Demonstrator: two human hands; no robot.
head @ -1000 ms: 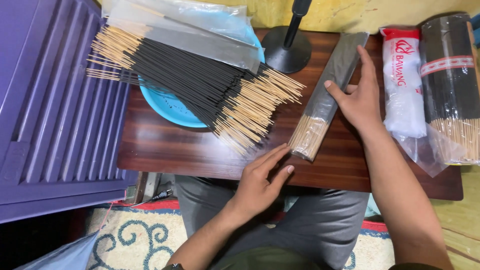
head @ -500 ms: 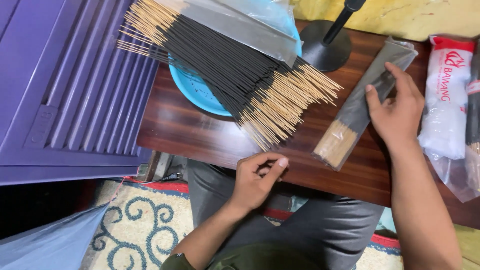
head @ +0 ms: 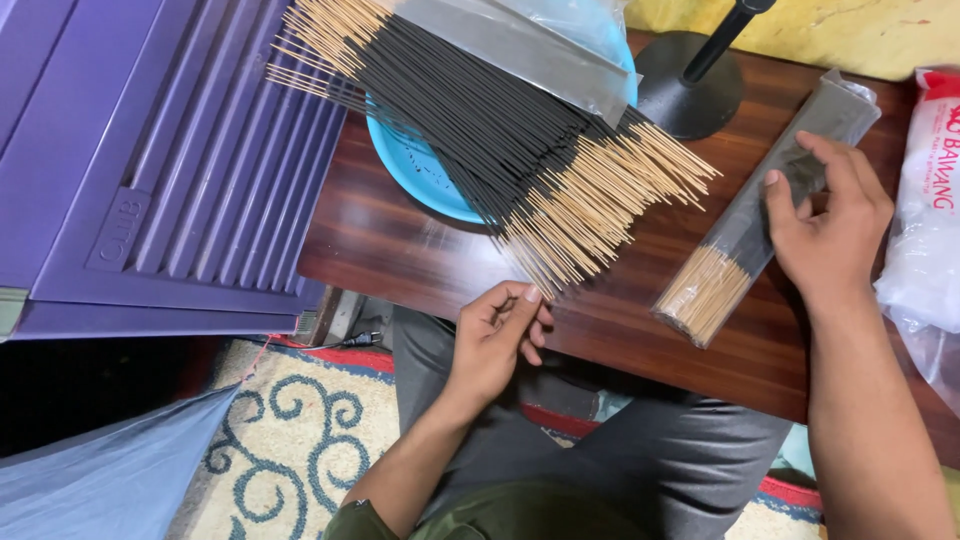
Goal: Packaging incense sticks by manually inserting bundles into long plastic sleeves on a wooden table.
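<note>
My right hand (head: 830,225) grips a long clear sleeve packed with incense sticks (head: 735,250), which lies slanted on the dark wooden table (head: 640,330). The sleeve's bare wooden ends point toward me. My left hand (head: 495,340) is at the table's near edge. Its thumb and fingers are pinched together just below the bare ends of a big loose heap of black incense sticks (head: 500,140). I cannot make out whether anything is between those fingers. The heap lies across a blue bowl (head: 420,170).
A purple ribbed plastic panel (head: 170,170) stands to the left of the table. At the back are a black round stand base (head: 690,95) and a grey flat packet (head: 520,45) on the heap. A white plastic bag (head: 925,220) lies at the right edge. A patterned rug (head: 290,440) covers the floor.
My left hand has drawn its fingers together at the table's near edge. My right hand stays on the packed sleeve. The view has shifted right and closer.
</note>
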